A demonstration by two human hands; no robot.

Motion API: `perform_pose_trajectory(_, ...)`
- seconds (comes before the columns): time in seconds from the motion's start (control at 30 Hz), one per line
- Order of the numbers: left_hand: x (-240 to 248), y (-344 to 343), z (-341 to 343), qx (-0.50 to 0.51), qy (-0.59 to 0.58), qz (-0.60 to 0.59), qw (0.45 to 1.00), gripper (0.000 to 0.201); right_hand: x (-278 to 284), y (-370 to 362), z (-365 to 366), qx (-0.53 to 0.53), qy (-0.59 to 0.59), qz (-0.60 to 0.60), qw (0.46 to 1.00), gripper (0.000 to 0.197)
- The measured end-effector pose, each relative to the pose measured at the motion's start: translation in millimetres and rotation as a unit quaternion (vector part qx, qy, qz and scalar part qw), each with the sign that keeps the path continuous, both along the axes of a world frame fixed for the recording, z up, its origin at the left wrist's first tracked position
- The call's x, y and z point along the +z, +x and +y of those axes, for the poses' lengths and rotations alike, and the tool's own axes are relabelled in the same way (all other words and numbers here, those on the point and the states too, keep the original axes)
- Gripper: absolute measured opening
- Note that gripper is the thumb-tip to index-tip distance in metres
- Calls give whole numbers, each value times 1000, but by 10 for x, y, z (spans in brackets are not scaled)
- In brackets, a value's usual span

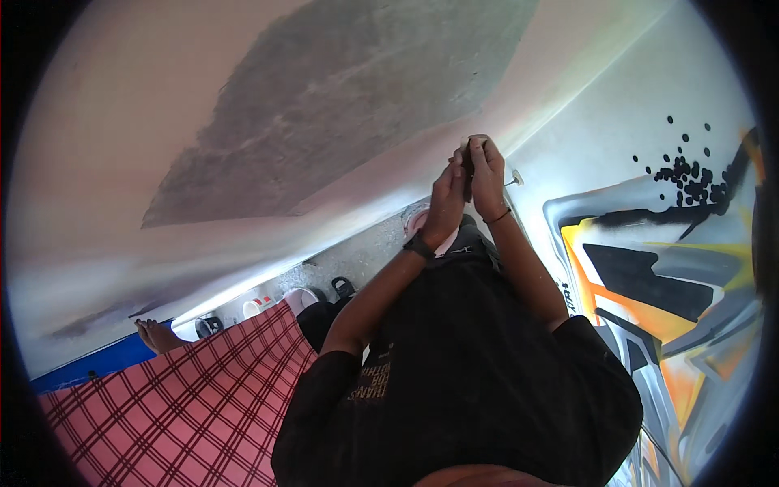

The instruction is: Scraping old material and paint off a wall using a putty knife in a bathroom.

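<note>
My left hand [445, 201] and my right hand [487, 180] are raised close together in front of the wall, palms turned toward each other. Their fingers are bent and meet near the tips. A narrow dark gap or object shows between them, with a small whitish bit by the fingertips; I cannot tell what it is. Behind my hands stands the pale pinkish wall [122, 138], which bears a large rough grey patch [349, 105]. A dark band circles my left wrist, and a thin cord circles my right.
On the floor by the wall are a pinkish tub [416, 217], a white bucket [301, 299], a red-and-white container [258, 306] and a black sandal [343, 286]. A red checked cloth [187, 398] covers a surface at left, near a person's bare foot [160, 336]. A painted wall [649, 276] rises at right.
</note>
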State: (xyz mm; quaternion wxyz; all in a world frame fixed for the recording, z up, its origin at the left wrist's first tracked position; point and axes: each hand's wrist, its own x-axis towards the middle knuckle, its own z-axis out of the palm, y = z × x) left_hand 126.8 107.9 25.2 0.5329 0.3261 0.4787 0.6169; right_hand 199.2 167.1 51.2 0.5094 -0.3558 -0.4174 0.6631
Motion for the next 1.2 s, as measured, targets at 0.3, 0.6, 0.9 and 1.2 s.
perform_pose_trajectory(0.3, -53, 326, 357, 78, 17, -89, 993, 23, -28, 179, 537, -59, 151, -231, 959, 24)
perform_pose_trajectory(0.6, -51, 176, 508, 153, 46, -142, 977, 33, -248, 129, 570, 1, 100, -130, 986, 22)
perform_pose_trajectory(0.9, -41, 203, 675, 204, -82, -35, 975, 32, -167, 69, 563, -43, 139, -178, 973, 22)
perform_pose_trajectory(1.2, 177, 264, 730, 240, -73, -32, 968, 35, -115, 93, 596, -45, 142, -169, 974, 24)
